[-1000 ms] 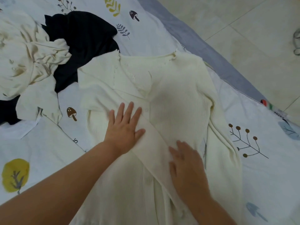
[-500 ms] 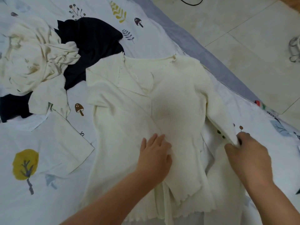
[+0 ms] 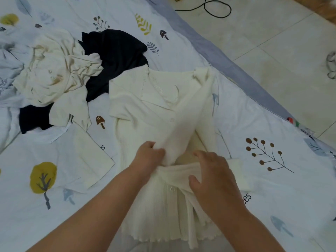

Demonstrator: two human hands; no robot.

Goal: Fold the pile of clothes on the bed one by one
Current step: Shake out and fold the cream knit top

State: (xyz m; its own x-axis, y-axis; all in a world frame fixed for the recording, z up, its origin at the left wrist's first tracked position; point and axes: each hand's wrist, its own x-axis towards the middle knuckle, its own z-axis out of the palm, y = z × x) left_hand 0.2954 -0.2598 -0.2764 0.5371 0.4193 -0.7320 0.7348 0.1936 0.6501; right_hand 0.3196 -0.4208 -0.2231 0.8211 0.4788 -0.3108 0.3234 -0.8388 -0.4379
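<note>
A cream ribbed cardigan (image 3: 145, 113) lies spread on the bed in the middle of the head view. Its right sleeve (image 3: 192, 110) is folded diagonally across the chest. My left hand (image 3: 148, 157) grips the end of that sleeve at the cardigan's waist. My right hand (image 3: 212, 173) rests on the cardigan just right of it, fingers curled over a fold of the cloth, thumb underneath. A pile of unfolded clothes sits at the upper left: a crumpled cream garment (image 3: 54, 70) over a dark navy garment (image 3: 116, 51).
A flat cream garment (image 3: 87, 153) lies left of the cardigan. The bed sheet (image 3: 272, 179) is white with tree and mushroom prints. The bed's grey edge (image 3: 227, 64) runs diagonally at the upper right, with tiled floor and a black cable (image 3: 218, 8) beyond.
The right sleeve, which lay out to the right, now crosses the chest. My right hand came in from the right side to the waist; my left hand now grips the sleeve end.
</note>
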